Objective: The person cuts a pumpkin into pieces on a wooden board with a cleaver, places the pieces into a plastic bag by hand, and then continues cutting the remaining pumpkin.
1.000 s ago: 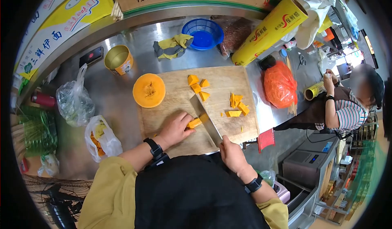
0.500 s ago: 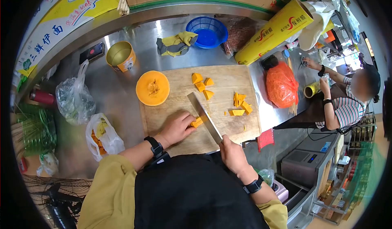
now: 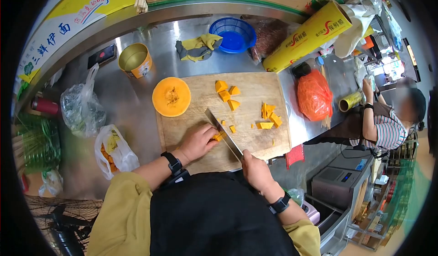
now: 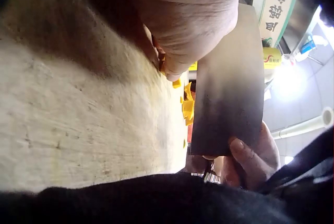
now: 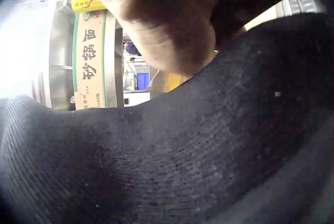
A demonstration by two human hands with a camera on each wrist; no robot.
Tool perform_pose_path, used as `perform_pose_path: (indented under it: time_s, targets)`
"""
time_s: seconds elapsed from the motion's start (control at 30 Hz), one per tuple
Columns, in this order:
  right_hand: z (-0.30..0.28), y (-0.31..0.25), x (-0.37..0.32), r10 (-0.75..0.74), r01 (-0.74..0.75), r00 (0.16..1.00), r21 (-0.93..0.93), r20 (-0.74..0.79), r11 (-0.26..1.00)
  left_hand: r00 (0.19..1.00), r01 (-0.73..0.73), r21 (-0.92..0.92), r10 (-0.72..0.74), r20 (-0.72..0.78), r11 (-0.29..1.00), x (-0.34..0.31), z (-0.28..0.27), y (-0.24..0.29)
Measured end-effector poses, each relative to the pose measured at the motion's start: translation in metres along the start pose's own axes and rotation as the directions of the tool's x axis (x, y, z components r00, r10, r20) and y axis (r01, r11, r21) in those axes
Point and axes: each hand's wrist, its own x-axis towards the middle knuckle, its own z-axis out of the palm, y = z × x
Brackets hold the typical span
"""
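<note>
My left hand (image 3: 199, 142) holds a short orange pumpkin strip (image 3: 219, 136) down on the wooden board (image 3: 191, 162), its fingers bent over the near end. My right hand (image 3: 258, 174) grips the handle of a broad cleaver (image 3: 224, 133), whose blade stands just right of the left fingertips. Two small pieces (image 3: 232, 129) lie by the blade. In the left wrist view the cleaver blade (image 4: 229, 83) is upright beside the left hand (image 4: 182, 15), with the right hand (image 4: 253, 156) at its handle. The right wrist view shows the right hand (image 5: 162, 20); dark cloth hides the blade.
A halved pumpkin (image 3: 171, 97) sits at the board's upper left, with pumpkin chunks (image 3: 223, 95) and more pieces (image 3: 269, 118) farther right. Around the board are a tin (image 3: 135, 60), a blue basket (image 3: 233, 36), a red bag (image 3: 315, 95) and a white bag (image 3: 119, 152). Another person stands at right.
The cleaver has shifted slightly left toward my left fingers, and small cut pieces now lie beside its blade. The held strip looks shorter. The other person's arm reached out and drew back.
</note>
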Motion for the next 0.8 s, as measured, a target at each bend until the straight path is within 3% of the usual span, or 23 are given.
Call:
perform_pose_path:
  time_s: [0.23, 0.37, 0.47, 0.53, 0.67, 0.73, 0.8]
  targets:
    - [-0.005, -0.004, 0.006, 0.037, -0.034, 0.998, -0.055, 0.051, 0.998, 0.999, -0.042, 0.004, 0.042, -0.029, 0.999, -0.005, 0.006, -0.006]
    - [0.013, 0.006, 0.016, -0.056, 0.057, 0.995, 0.008, -0.078, 0.998, 0.997, -0.058, -0.004, 0.058, -0.048, 0.998, -0.004, 0.007, -0.001]
    - [0.015, 0.007, 0.016, -0.070, 0.080, 0.987, 0.067, -0.144, 0.994, 0.992, -0.084, 0.092, 0.091, -0.081, 0.992, -0.006, 0.005, 0.001]
    - [0.010, 0.005, 0.006, -0.057, 0.076, 0.985, 0.112, -0.161, 0.991, 0.995, -0.045, 0.027, 0.047, -0.092, 0.999, -0.006, 0.006, 0.001]
    - [-0.002, -0.001, -0.002, -0.038, 0.040, 0.998, 0.030, -0.056, 0.999, 0.997, -0.003, 0.031, 0.005, -0.071, 1.000, -0.007, 0.006, 0.003]
    - [0.006, -0.002, 0.002, -0.010, 0.011, 1.000, -0.051, 0.011, 0.999, 0.995, -0.050, 0.063, 0.055, -0.079, 0.997, -0.007, 0.007, -0.002]
    - [0.013, -0.007, 0.012, -0.028, 0.028, 0.999, -0.037, -0.015, 0.999, 0.994, -0.056, 0.054, 0.061, -0.089, 0.997, -0.010, 0.012, -0.004]
